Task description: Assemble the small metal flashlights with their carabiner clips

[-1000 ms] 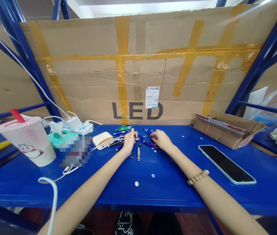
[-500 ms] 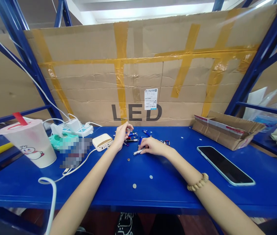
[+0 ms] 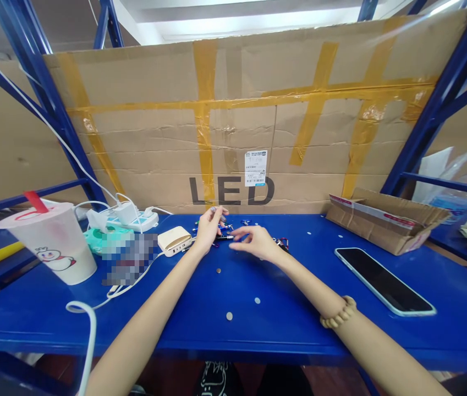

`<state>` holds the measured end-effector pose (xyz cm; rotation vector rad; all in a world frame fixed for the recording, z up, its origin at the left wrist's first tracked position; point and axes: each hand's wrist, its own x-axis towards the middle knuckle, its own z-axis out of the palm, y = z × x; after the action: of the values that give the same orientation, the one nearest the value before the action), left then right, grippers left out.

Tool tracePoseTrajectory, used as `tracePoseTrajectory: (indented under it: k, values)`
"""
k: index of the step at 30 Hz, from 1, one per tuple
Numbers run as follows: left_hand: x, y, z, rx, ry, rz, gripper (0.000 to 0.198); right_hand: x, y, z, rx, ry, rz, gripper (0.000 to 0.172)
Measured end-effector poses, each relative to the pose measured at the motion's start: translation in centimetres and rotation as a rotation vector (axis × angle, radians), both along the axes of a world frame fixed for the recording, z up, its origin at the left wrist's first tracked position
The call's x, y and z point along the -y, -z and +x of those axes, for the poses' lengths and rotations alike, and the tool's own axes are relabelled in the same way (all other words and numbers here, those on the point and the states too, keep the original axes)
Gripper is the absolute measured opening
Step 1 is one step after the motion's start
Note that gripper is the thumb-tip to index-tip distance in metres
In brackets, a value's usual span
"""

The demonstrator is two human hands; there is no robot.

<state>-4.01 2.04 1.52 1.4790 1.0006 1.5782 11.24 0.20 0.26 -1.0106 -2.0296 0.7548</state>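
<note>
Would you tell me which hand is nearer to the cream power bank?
Left. The left hand sits just right of the cream power bank; the right hand is farther right, beyond the left.

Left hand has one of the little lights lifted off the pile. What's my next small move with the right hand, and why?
Probably bring the right hand across to the small light pinched in the fingers of the left hand, and take its free end. The right hand is open and holds nothing, and its fingers point that way, just beside the pile.
</note>
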Motion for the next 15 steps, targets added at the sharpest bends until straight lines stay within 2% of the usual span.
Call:
tracePoseTrajectory:
  k: [3,6,9,11,15]
  values:
    - [-0.8,0.1,-0.9,-0.037,-0.073,0.036,0.030,1.2,0.3,-0.9,0.213,-0.242,0.051,0.033]
    - [-0.9,0.2,-1.1,-0.141,-0.049,0.061,0.023,2.1,0.5,-1.6,0.348,-0.254,0.149,0.018]
    - [-0.6,0.1,-0.7,-0.234,-0.022,0.070,0.018,2.3,0.6,-1.8,0.381,-0.217,0.150,0.011]
    - [-0.4,0.1,-0.6,-0.269,-0.003,0.080,0.018,2.4,0.7,-1.8,0.377,-0.209,0.154,0.017]
    - [-0.6,0.4,-0.8,-0.299,-0.014,0.087,0.021,2.8,1.0,-2.1,0.383,-0.214,0.211,0.042]
